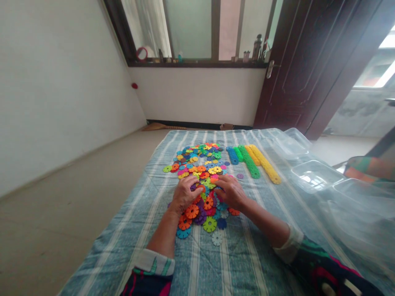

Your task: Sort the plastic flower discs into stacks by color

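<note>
left hand (pixel 184 194) and right hand (pixel 231 192) spread, palms down, on plastic disc pile (pixel 203 168)
we cannot tell if either holds a disc. striped cloth (pixel 197 255) lies under the pile; joined disc strips (pixel 249 162) sit just right of it, clear plastic boxes (pixel 316 176) farther right.

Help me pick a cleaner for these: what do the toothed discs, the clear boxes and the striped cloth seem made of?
The toothed discs look like moulded plastic, with even, saturated colour and a slight sheen. The clear boxes seem to be thin, glossy transparent plastic, catching window glare. The striped cloth looks like matt woven fabric, creased and soft; its fibre cannot be told.
</note>
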The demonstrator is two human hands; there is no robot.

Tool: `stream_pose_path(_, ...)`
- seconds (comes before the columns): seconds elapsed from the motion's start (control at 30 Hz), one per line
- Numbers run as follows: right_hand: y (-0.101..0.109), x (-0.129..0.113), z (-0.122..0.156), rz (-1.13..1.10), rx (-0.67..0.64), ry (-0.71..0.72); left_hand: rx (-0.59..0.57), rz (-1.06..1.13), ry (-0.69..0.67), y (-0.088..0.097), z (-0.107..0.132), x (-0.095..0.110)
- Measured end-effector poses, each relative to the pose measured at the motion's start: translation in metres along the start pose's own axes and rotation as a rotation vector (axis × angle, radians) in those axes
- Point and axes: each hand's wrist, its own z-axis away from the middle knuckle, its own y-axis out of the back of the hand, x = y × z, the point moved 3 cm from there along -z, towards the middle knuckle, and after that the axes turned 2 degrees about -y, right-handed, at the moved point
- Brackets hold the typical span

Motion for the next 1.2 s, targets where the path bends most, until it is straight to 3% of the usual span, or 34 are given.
stream_pose_path(0.17, 0.003, 0.006, 0.013, 0.078, -0.028, -0.166, 0.051, -0.057, 0.041, -0.001, 0.002, -0.009)
stream_pose_path(0.43, -0.010, -0.015, 0.012, -0.037, -0.019, 0.018, 0.091, -0.111, 0.153, 0.000, 0.004, -0.024)
stream_pose_path(0.67, -0.007, -0.016, 0.017, -0.165, 0.012, 0.168, 0.085, -0.105, 0.201, 0.002, 0.005, -0.025)
stream_pose_path(1.0, -0.001, -0.025, 0.019, -0.170, -0.016, 0.347, 0.062, -0.139, 0.196, 0.002, 0.004, -0.031)
stream_pose_path(1.1, 0.002, -0.021, 0.014, -0.098, 0.056, 0.247, 0.058, -0.137, 0.203, 0.001, 0.002, -0.037)
stream_pose_path(1.2, 0.002, -0.010, 0.009, 0.017, 0.136, 0.014, 0.061, -0.132, 0.211, 0.001, 0.001, -0.043)
